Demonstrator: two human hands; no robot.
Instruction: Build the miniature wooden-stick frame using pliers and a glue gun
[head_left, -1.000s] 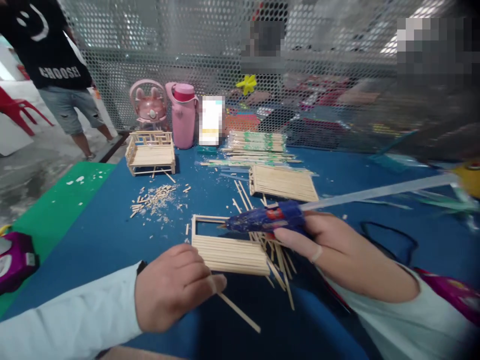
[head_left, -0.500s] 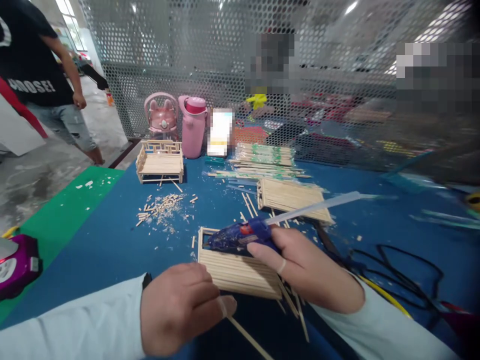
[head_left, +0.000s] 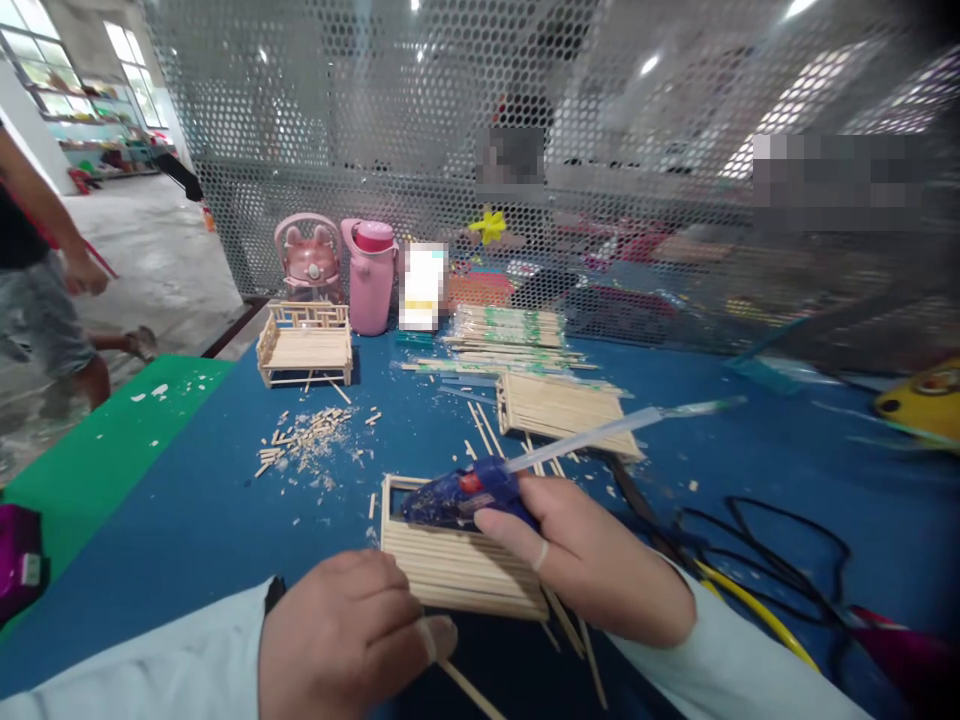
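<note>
My right hand [head_left: 600,560] is wrapped round a blue hot glue gun [head_left: 469,498], a long clear glue stick [head_left: 585,440] poking out of its back. The gun's nozzle reaches over the gap at the far left of a panel of thin wooden sticks [head_left: 465,572]. Beside the panel's near left corner, my left hand [head_left: 352,630] is closed, pinching one loose wooden stick [head_left: 474,692] that slants towards me. Whether the left fingers also touch the panel I cannot tell. More loose sticks [head_left: 566,622] lie by the panel's right end.
Behind stand a small stick-built bench [head_left: 304,350], a pink flask [head_left: 373,285], a lit phone [head_left: 421,290] and bagged sticks [head_left: 510,328]. Another stick panel [head_left: 566,410] lies beyond the gun. Stick offcuts [head_left: 307,435] are scattered left; black cable [head_left: 780,530] coils right. A person [head_left: 45,270] is at far left.
The view has shifted, so the table's things sit lower and further left. The person at far left has moved further left. Both hands keep their holds; the gun stays over the panel's gap.
</note>
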